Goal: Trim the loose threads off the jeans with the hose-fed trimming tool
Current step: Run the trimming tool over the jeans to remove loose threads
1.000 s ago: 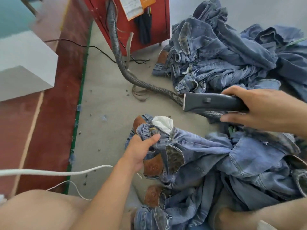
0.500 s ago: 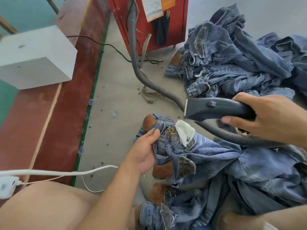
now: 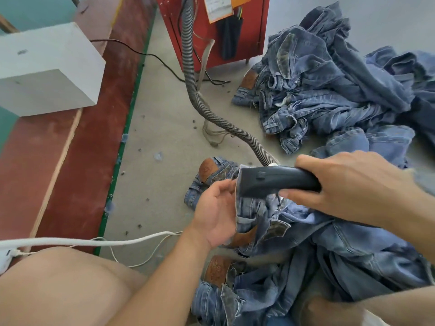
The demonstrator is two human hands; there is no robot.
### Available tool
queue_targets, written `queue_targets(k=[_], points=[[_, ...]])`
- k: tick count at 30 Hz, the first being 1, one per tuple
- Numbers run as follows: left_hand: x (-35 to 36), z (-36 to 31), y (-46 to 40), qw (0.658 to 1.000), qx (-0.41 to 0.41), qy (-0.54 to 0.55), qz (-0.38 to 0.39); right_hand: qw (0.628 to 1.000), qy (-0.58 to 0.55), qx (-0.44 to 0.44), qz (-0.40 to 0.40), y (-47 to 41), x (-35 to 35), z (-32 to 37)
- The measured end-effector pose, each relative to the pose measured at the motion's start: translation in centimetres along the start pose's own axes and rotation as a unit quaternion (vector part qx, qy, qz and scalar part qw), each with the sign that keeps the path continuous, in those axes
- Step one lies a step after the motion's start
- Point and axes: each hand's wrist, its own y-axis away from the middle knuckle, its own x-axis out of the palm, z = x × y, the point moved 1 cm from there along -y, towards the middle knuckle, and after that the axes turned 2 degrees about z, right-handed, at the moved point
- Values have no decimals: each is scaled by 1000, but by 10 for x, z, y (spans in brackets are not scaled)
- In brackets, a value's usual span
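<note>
Head view showed the right hand wrapped round the black plastic trimming tool, its grey ribbed hose trailing behind. The left hand, fingers curled, gripped the limp blue denim jeans on the floor at the waistband edge; soft cloth probably needed pulling taut there.

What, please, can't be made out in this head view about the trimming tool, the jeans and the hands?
- Trimming tool: in the head view its cutting edge is hidden behind the left hand and denim.
- Right hand: its palm covers the tool's rear.
- Hose: its top is cut off by the upper edge.
- Jeans: loose threads are too small to see.
- Paper on the red cabinet: print unreadable.
</note>
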Motion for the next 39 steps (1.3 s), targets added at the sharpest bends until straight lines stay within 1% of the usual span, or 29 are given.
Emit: queue_targets(k=[2, 4, 5, 7, 9, 10, 12, 15, 17, 21, 24, 28, 32, 36, 37, 39], points=[[-7, 6, 0, 998, -58, 20, 13, 999, -34, 13, -25, -5, 0, 2], [-11, 10, -1, 991, -128, 10, 37, 992, -96, 45, -64, -10, -2, -4], [-11, 12, -2, 987, -156, -9, 23, 987, -126, 60, -77, -12, -2, -9], [-10, 16, -3, 979, -185, -65, -53, 980, -164, 76, -88, -14, 0, -24], [-17, 22, -5, 970, -195, -99, -101, 978, -171, 82, -84, -16, 6, -40], [-21, 24, -5, 969, -183, -117, -119, 980, -168, 84, -72, -15, 9, -48], [-30, 25, -7, 971, -124, -151, -139, 983, -158, 84, -45, -15, 17, -60], [-30, 25, -8, 974, -59, -182, -122, 985, -148, 83, -24, -13, 25, -74], [-27, 27, -9, 968, -23, -225, -111, 986, -145, 81, -17, -12, 27, -78], [-20, 29, -9, 954, 10, -285, -88, 986, -156, 62, -2, -11, 21, -77], [-16, 26, -7, 963, 9, -262, -60, 984, -166, 57, 34, -12, 18, -71], [-15, 24, -6, 991, -9, -126, -47, 982, -175, 47, 53, -10, 19, -66], [-11, 22, -7, 999, -14, -15, -34, 981, -182, 32, 65, -9, 20, -64], [-9, 22, -9, 999, -43, 15, -22, 980, -190, 17, 63, -8, 22, -68], [-9, 23, -10, 998, -47, 8, -30, 979, -195, 13, 63, -7, 23, -69], [-10, 26, -12, 996, -44, -41, -66, 978, -202, 12, 59, -8, 24, -71]])
